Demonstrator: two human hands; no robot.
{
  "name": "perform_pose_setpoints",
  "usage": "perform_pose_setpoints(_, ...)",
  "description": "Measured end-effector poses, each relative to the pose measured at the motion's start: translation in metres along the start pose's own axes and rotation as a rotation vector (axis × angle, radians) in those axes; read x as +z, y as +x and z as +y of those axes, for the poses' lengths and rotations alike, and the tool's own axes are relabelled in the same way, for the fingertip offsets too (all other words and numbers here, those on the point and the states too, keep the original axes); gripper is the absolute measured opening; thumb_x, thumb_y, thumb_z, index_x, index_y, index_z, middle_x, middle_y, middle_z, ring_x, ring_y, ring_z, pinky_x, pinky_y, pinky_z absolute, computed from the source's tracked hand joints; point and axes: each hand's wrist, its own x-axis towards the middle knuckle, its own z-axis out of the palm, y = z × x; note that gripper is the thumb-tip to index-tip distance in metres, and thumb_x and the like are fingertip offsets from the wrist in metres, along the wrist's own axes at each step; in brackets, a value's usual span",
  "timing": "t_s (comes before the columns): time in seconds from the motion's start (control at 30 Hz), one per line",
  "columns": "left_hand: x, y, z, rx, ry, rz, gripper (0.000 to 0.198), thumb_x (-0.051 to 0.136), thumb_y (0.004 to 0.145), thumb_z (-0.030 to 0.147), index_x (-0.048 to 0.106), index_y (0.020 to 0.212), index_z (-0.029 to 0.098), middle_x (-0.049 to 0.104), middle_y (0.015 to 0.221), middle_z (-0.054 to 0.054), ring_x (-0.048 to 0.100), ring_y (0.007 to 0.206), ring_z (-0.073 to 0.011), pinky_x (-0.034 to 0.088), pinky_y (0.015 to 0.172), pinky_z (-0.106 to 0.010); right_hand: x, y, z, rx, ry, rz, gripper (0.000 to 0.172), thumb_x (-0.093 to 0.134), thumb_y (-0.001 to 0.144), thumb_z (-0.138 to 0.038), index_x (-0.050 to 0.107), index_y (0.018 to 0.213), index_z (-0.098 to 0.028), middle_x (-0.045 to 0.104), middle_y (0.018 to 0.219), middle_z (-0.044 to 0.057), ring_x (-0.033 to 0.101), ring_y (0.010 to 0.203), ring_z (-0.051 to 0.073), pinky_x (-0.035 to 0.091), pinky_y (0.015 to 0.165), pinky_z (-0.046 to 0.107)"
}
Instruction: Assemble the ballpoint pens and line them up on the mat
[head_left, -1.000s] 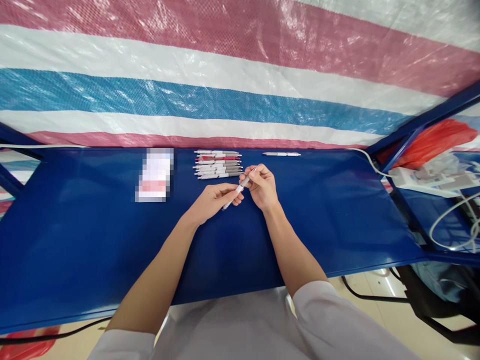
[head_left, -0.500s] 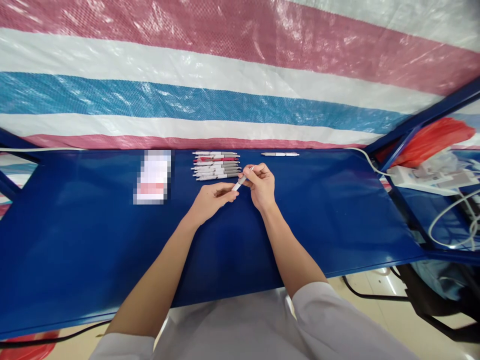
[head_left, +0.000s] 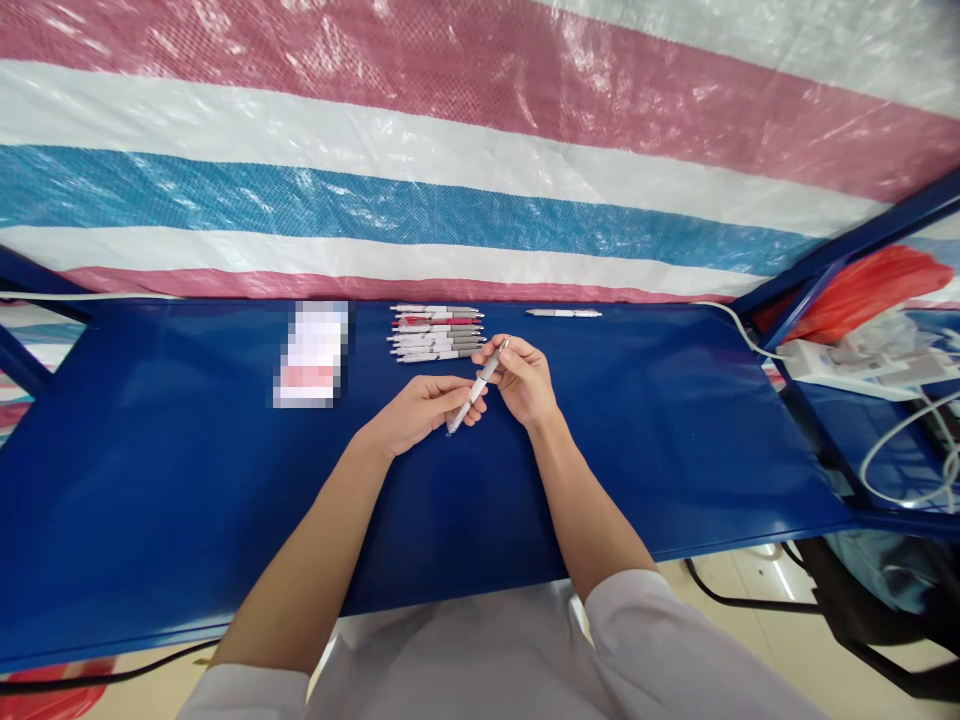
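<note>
A white and grey pen point(head_left: 475, 394) is held slantwise between both hands, above the blue table point(head_left: 645, 420). My right hand point(head_left: 525, 380) pinches its upper grey end. Lower down, the fingers of my left hand point(head_left: 427, 412) close on the white barrel, and the lower tip sticks out below them. Just beyond my hands lies a row of several pens point(head_left: 436, 340), mostly white and grey, with one red pen point(head_left: 435, 321) among them. A single pen point(head_left: 563, 313) lies apart at the back, to the right of the row.
Left of the row lies a pixelated white rectangle point(head_left: 311, 355). A striped plastic sheet point(head_left: 420, 210) hangs behind the table. On the right, beyond a blue frame bar, are a white box point(head_left: 847, 368), a red plastic bag point(head_left: 877, 290) and white cables point(head_left: 870, 465).
The pen now shows more of its length, its lower tip sticking out below my left fingers. My left hand has moved slightly right along it.
</note>
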Motion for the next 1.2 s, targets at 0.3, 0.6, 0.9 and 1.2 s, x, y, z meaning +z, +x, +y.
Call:
perform_pose_setpoints(0.3, -0.001, 0.002, -0.002, 0.101, 0.243, 0.098, 0.034, 0.072, 0.082, 0.047, 0.076, 0.098, 0.017, 0.075, 0.087, -0.008, 0.069, 0.076, -0.0187, 0.056, 0.069, -0.030, 0.002, 0.002, 0.002, -0.045, -0.006, 0.081, 0.026, 0.087, 0.061, -0.037, 0.072, 0.078, -0.023, 0.074, 0.072, -0.003, 0.073, 0.068, 0.014, 0.062, 0.062, 0.024)
perform_pose_setpoints(0.6, 0.005, 0.011, -0.016, 0.378, 0.588, 0.400, 0.033, 0.064, 0.086, 0.045, 0.075, 0.105, 0.020, 0.077, 0.093, -0.004, 0.071, 0.082, -0.0197, 0.055, 0.081, -0.031, 0.007, 0.004, 0.003, -0.133, -0.045, 0.233, 0.027, 0.088, 0.059, -0.036, 0.069, 0.074, -0.023, 0.074, 0.074, -0.003, 0.074, 0.070, 0.014, 0.063, 0.066, 0.026)
perform_pose_setpoints(0.9, 0.002, 0.004, -0.002, 0.148, 0.232, 0.090, 0.031, 0.068, 0.085, 0.045, 0.075, 0.091, 0.016, 0.073, 0.084, -0.007, 0.065, 0.070, -0.0153, 0.052, 0.063, -0.026, 0.003, 0.002, -0.001, -0.073, -0.005, 0.103, 0.028, 0.086, 0.060, -0.039, 0.072, 0.079, -0.024, 0.075, 0.076, -0.003, 0.073, 0.068, 0.014, 0.062, 0.062, 0.025)
perform_pose_setpoints(1.2, -0.001, 0.002, 0.002, 0.105, 0.271, -0.082, 0.033, 0.063, 0.089, 0.047, 0.075, 0.092, 0.016, 0.071, 0.084, -0.008, 0.065, 0.074, -0.0171, 0.051, 0.064, -0.027, -0.003, -0.001, -0.004, -0.015, -0.015, 0.008, 0.027, 0.085, 0.063, -0.039, 0.075, 0.083, -0.024, 0.077, 0.079, -0.001, 0.076, 0.075, 0.017, 0.063, 0.065, 0.026)
